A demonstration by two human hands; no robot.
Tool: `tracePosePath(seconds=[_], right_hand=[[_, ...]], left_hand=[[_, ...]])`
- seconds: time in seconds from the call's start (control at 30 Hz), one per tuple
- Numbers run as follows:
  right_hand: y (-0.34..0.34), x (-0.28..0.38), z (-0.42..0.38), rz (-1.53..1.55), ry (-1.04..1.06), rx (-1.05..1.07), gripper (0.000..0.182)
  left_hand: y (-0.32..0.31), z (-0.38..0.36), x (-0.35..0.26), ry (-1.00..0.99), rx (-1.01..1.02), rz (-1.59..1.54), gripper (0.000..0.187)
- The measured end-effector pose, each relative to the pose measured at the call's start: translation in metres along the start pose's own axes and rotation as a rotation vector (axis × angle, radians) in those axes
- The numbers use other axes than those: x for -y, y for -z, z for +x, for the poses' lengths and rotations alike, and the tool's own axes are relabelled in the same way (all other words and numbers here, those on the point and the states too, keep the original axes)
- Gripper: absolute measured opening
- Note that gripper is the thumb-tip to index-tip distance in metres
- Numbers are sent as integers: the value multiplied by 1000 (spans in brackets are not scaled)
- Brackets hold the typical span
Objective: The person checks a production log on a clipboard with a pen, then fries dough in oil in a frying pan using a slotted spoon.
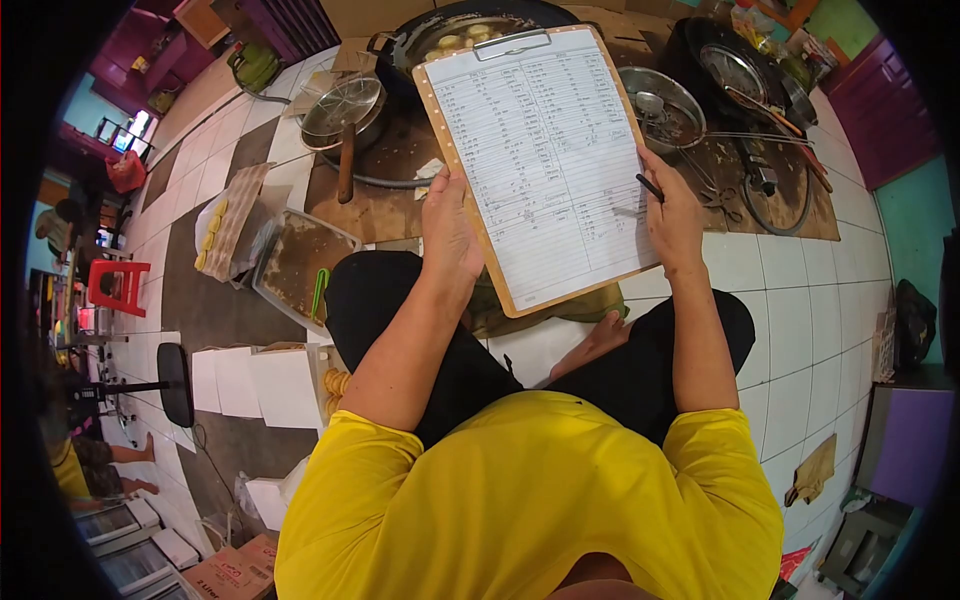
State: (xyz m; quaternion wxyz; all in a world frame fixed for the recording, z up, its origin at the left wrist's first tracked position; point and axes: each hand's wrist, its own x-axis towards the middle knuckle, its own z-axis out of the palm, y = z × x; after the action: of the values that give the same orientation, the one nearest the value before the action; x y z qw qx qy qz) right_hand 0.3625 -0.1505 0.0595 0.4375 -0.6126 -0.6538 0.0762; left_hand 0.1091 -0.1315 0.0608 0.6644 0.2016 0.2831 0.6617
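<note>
The clipboard (pixel 530 300) is matt wood with a metal clip, bearing matt lined paper (pixel 545 160); at two o'clock, a shiny metal bowl (pixel 662 108) on brown cardboard (pixel 380 210).

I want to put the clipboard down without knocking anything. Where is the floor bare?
The white tiles right of the right hand and knee lie bare, below the brown mat. The left hand holds the clipboard. Ahead is crowded: wok, strainer, metal bowl. Left, a tray and white boxes fill the floor.
</note>
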Motion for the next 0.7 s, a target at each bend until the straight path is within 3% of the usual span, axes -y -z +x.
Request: tracePosePath(seconds=[0.4,0.7], right_hand=[[-4,1,2,38,57,-61,37],[-6,1,0,39,55,-71,37]], left_hand=[[1,0,-4,91,-5,-61,19],[2,1,0,40,-26,17,19]])
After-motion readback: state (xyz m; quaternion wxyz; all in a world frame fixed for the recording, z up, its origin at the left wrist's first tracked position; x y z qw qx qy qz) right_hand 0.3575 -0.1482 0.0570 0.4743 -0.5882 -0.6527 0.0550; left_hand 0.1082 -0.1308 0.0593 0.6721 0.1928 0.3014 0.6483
